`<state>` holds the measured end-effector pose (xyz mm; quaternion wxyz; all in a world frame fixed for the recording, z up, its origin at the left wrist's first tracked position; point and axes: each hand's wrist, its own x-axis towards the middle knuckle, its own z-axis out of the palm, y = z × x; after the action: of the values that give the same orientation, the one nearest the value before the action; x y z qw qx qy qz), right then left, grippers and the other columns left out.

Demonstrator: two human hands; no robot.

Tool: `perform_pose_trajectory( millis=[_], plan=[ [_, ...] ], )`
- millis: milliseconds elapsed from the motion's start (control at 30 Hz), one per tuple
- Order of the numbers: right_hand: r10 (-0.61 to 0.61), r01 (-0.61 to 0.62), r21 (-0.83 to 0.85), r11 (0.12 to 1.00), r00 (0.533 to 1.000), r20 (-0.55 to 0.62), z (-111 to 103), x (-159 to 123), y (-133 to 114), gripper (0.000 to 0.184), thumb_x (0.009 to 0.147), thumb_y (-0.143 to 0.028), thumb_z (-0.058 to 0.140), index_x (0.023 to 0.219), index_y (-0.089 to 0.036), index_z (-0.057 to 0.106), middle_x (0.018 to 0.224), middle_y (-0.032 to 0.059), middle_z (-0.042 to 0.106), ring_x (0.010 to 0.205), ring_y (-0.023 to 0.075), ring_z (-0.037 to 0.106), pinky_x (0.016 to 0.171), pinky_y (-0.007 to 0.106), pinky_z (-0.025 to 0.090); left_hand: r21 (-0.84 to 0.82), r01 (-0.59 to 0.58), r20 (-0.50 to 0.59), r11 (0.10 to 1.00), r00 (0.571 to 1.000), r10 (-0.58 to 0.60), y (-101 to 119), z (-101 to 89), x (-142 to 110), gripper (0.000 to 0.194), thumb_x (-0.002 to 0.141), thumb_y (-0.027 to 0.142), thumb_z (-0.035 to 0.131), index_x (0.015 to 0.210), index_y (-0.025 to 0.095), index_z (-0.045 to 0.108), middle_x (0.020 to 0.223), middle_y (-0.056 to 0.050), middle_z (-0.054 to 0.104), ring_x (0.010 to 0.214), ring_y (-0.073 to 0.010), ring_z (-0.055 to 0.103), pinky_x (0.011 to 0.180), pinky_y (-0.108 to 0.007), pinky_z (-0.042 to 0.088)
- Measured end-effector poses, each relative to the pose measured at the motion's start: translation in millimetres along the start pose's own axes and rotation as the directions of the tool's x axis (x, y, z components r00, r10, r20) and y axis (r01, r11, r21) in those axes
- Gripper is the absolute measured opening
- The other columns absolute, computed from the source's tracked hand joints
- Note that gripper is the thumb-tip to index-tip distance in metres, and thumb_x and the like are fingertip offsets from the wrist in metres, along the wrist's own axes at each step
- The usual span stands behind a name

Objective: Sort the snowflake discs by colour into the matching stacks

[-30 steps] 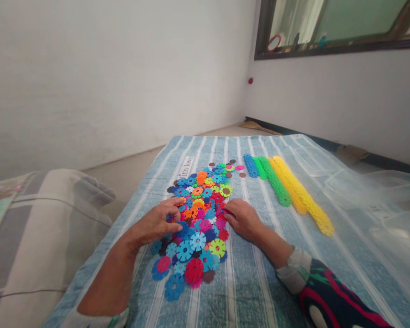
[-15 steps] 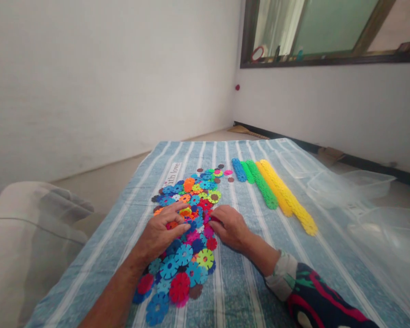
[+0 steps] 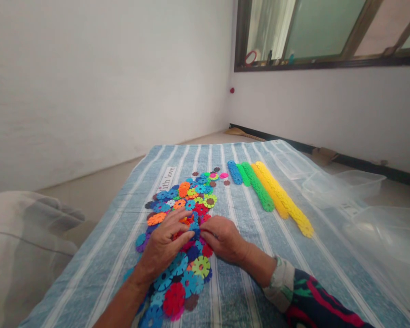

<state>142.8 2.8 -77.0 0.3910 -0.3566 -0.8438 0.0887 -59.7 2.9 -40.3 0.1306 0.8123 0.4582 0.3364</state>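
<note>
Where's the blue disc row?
Head view, right of centre: the blue row lies on the striped cloth, just left of the shorter green row, beyond the right hand.

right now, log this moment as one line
left hand: at disc pile; right hand: at disc pile; yellow row: right of pile, untouched; grip: unclear

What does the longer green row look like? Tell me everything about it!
The longer green row is bright green and looks like plastic: many notched round discs overlapping in a line. It lies on the striped cloth, slanting toward the near right, between a shorter green row and a yellow row. Neither the left hand nor the right hand touches it.
</note>
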Motion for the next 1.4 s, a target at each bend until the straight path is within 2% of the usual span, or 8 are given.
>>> perform_pose_trajectory(
  millis=[133, 433, 833, 1400],
  plan=[
    [0.027, -0.027, -0.001, 1.0, 0.999, -0.017, 0, 1, -1, 0.014, 0.09, -0.024, 0.052, 0.086, -0.021, 0.065, 0.081, 0.0039, 0.068, 0.076, 0.0163, 0.06, 0.073, 0.027, 0.043, 0.01, -0.022, -0.009, 1.0, 1.0, 0.022, 3, 2.2, 0, 0.025, 0.083, 0.043, 0.055, 0.073, 0.025, 0.071, 0.117, -0.003, 0.068, 0.12, -0.026, 0.054, 0.106, -0.044, 0.042],
    [0.07, -0.069, 0.047, 0.996, 0.997, -0.018, 0, 0, 1, 0.014, 0.089, -0.02, 0.052, 0.089, -0.021, 0.066, 0.084, 0.0034, 0.07, 0.078, 0.0163, 0.062, 0.075, 0.026, 0.045, 0.071, -0.08, -0.013, 0.994, 0.997, 0.081, 0, 6.2, -2, 0.022, 0.086, 0.037, 0.053, 0.084, 0.026, 0.072, 0.117, -0.004, 0.068, 0.121, -0.0258, 0.054, 0.104, -0.043, 0.045],
    [0.06, -0.056, 0.068, 0.996, 0.997, -0.051, 6, 0, 1, 0.014, 0.087, -0.019, 0.052, 0.082, -0.02, 0.065, 0.077, 0.0022, 0.067, 0.073, 0.0151, 0.06, 0.068, 0.024, 0.041, 0.201, -0.203, -0.152, 0.958, 0.96, 0.236, -8, 9.2, -5, 0.017, 0.085, 0.027, 0.055, 0.088, 0.024, 0.071, 0.11, -0.004, 0.07, 0.109, -0.0226, 0.062, 0.093, -0.039, 0.054],
    [0.066, -0.061, 0.071, 0.996, 0.995, -0.073, 12, -3, 4, 0.013, 0.085, -0.018, 0.053, 0.08, -0.02, 0.065, 0.074, 0.0013, 0.066, 0.069, 0.0143, 0.058, 0.066, 0.024, 0.038, 0.242, -0.185, -0.135, 0.953, 0.966, 0.222, -5, 8.0, -7, 0.017, 0.085, 0.022, 0.054, 0.08, 0.023, 0.07, 0.109, -0.005, 0.071, 0.111, -0.0226, 0.062, 0.093, -0.038, 0.054]
  ],
)
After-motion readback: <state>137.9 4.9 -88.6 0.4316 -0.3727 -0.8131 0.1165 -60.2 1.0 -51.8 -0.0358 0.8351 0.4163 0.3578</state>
